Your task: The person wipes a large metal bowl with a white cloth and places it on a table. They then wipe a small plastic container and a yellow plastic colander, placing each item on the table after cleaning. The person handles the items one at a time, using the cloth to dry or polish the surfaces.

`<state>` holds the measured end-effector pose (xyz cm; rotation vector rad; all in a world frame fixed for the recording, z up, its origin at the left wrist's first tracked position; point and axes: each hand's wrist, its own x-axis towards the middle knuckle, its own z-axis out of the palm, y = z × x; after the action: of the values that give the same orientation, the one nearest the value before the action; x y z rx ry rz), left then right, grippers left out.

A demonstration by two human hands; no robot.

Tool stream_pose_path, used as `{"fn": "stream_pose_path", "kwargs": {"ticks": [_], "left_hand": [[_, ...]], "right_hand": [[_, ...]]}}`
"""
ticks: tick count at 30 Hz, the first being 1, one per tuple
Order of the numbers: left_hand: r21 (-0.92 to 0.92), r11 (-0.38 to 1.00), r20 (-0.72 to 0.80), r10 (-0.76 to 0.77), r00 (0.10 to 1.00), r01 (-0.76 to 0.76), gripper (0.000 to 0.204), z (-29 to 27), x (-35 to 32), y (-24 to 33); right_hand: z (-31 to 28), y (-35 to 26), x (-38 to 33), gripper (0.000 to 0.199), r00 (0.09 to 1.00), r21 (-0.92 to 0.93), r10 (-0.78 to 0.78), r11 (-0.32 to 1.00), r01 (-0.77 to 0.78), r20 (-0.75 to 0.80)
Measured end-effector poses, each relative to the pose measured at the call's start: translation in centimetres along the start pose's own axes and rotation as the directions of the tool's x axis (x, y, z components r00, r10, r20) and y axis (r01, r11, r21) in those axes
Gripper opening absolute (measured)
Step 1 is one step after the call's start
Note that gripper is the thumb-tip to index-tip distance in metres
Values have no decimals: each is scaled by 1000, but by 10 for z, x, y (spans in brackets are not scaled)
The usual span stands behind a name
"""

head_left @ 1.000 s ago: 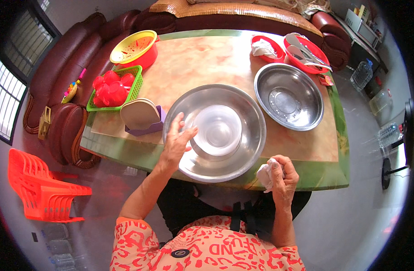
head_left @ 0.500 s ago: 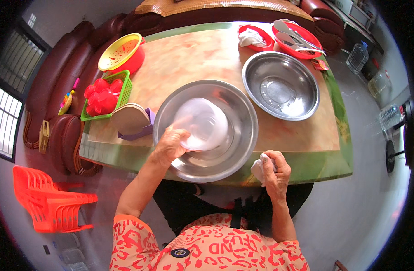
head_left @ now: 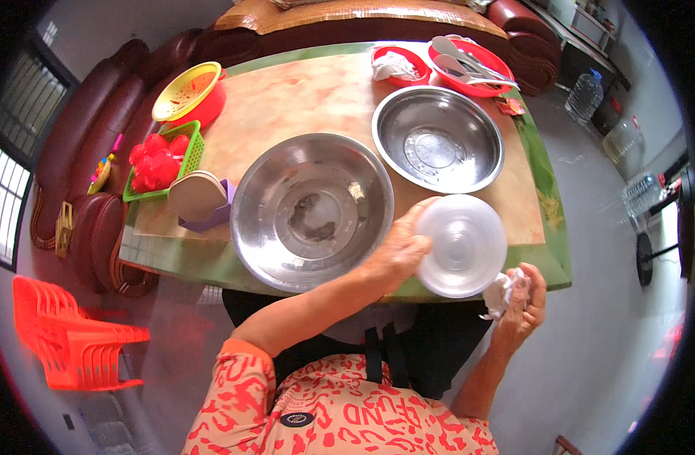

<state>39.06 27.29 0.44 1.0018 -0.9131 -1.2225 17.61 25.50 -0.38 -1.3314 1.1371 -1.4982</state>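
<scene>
My left hand (head_left: 399, 246) grips a translucent plastic bowl (head_left: 463, 244) by its left rim, above the table's near right edge. Close to the bowl's lower right rim, my right hand (head_left: 520, 307) is closed on a crumpled white cloth (head_left: 502, 294). To the left of the bowl stands a large steel basin (head_left: 249, 220) with a little liquid in its bottom. A second steel basin (head_left: 469, 121) sits farther back, beyond the plastic bowl.
At the left are a green basket (head_left: 192, 158) of red bowls, a purple holder (head_left: 218, 216) with beige discs, and a yellow colander (head_left: 169, 102) on a red basin. Red basins (head_left: 419, 67) with a cloth and ladles stand far right. Orange stools (head_left: 67, 326) are stacked left.
My left hand has carried the plastic bowl from over the large steel basin to the right. My right hand has shifted right and down with the cloth. The view has turned slightly.
</scene>
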Motion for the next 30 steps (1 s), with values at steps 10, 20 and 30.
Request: {"fn": "stream_pose_path", "kwargs": {"ticks": [10, 20, 30], "left_hand": [[128, 930, -86, -335, 938, 344, 56, 30, 42, -16], [-9, 881, -143, -470, 871, 474, 78, 22, 31, -5], [314, 936, -16, -165, 986, 162, 96, 23, 4, -14]], "right_hand": [[-19, 3, 23, 37, 826, -421, -275, 755, 503, 492], [-7, -4, 28, 25, 827, -425, -343, 732, 533, 446], [-4, -19, 28, 21, 828, -553, -325, 625, 551, 457]]}}
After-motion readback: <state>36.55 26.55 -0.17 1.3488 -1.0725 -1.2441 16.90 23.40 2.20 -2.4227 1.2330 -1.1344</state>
